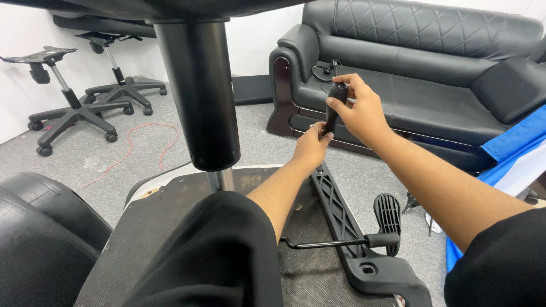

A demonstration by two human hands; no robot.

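The right hand (pixel 364 111) is wrapped tight round a black screwdriver handle (pixel 335 96) above the chair's plastic arm bracket (pixel 335 204) – left fingertips (pixel 318 133) pinch its shaft; a slipped tip could jab that hand

The room is evenly and fairly brightly lit from overhead, with no strong single source in view. Shadows are soft: a faint one sits under the chair bases (pixel 85 108) at the upper left of the frame. The black leather sofa (pixel 432 62) at the upper right carries broad, dull highlights along its quilted back and armrest. The white wall (pixel 23 34) at the left is nearly washed out. The wide lens bends straight lines near the edges. Focus is sharp through the middle, and the dark sleeves along the lower edge look soft.
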